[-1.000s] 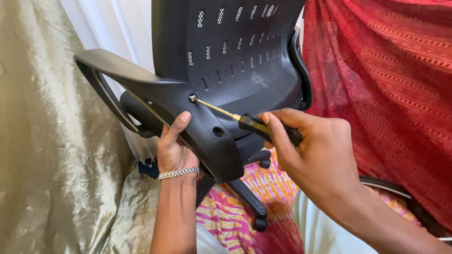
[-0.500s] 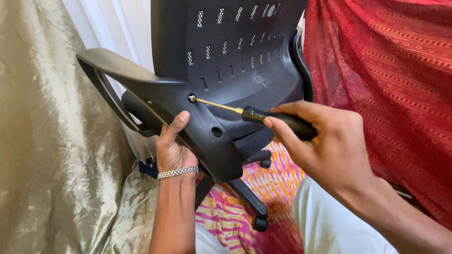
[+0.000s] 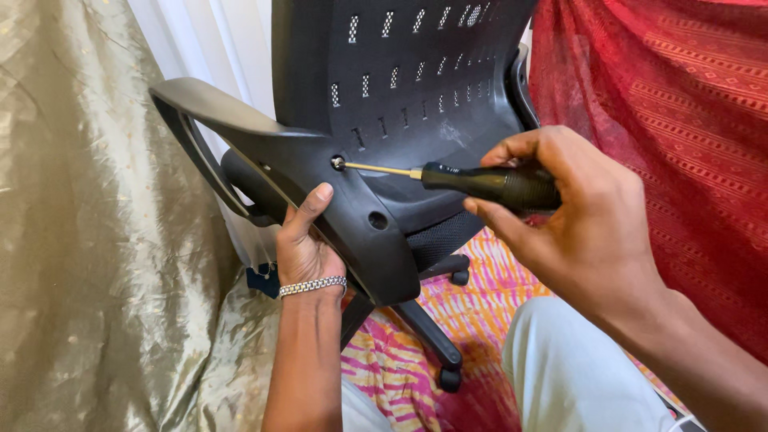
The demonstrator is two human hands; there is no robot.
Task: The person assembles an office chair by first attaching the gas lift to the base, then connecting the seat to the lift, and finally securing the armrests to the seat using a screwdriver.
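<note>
Screwdriver set to a screw on a black office chair

The right hand (image 3: 576, 216) grips the black handle of a screwdriver (image 3: 480, 182), its brass-coloured shaft tip seated on a screw (image 3: 338, 163) in the armrest bracket (image 3: 352, 208). The left hand (image 3: 302, 244), a metal bracelet (image 3: 312, 286) at its wrist, holds the bracket from below, thumb pressed on it. Olive fabric (image 3: 88, 256) hangs at left, red cloth (image 3: 672, 104) at right.

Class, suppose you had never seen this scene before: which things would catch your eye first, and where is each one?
In the middle, the right hand holds a black-handled screwdriver level, its gold shaft tip on a screw in the black chair armrest. Just below, the left hand, with a silver bracelet at its wrist, steadies the armrest. A red patterned cloth fills the right side.
</note>
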